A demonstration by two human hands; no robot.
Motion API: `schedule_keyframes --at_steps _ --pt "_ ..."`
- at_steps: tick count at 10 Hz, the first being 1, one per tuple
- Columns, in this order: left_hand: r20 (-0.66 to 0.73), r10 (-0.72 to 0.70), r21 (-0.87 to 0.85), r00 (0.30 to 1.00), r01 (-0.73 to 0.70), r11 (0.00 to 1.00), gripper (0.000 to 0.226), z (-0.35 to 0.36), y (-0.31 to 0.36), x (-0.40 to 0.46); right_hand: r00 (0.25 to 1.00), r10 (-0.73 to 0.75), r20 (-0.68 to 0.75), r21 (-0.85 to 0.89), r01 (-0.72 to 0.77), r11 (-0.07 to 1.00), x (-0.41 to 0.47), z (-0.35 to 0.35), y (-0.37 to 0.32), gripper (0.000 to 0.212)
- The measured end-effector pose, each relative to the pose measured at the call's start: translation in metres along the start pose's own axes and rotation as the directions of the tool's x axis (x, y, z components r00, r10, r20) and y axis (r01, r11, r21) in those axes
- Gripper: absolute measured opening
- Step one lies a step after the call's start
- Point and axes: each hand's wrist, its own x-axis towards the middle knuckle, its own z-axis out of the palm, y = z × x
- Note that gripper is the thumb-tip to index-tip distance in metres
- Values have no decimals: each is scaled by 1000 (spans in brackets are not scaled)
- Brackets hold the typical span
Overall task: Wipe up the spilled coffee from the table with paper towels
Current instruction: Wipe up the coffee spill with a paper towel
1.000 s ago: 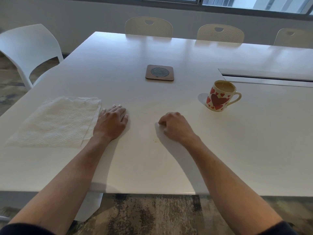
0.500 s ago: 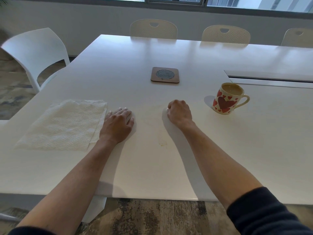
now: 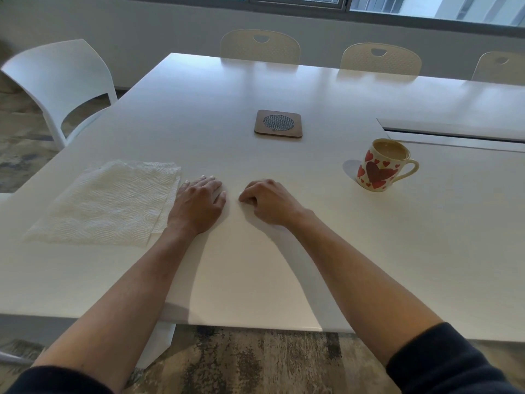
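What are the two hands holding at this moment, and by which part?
Nothing. The left hand lies flat on the table beside the paper towels; the right hand rests loosely curled, holding nothing.

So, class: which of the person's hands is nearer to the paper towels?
Left. The left hand lies flat on the table, right beside the paper towels' right edge. The right hand, loosely curled, sits farther right, beyond the left hand.
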Motion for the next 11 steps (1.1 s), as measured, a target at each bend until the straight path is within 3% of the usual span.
schedule_keyframes --at_steps 2,5,7,9,10,11 --pt "12 -1 -8 1000 1 1000 36 1 -2 0 991 -130 -3 25 130 991 -45 -2 2 26" --pt "34 -1 -8 999 2 1000 38 2 -3 -2 994 -106 18 9 105 994 -100 -16 12 27" --pt "33 -3 -5 999 3 1000 38 3 -3 -2 994 -20 105 -19 22 1000 -116 -38 20 25" --pt "28 -1 -3 1000 1 1000 36 3 -2 -2 981 163 -105 127 -150 981 -102 -45 37 30" --pt "22 4 -3 1000 -4 1000 35 2 -2 -2 932 312 -185 122 -294 948 -81 -41 42 34" --pt "24 4 -5 1000 -3 1000 35 2 -2 -2 923 352 -154 72 -344 936 -68 -35 41 37"
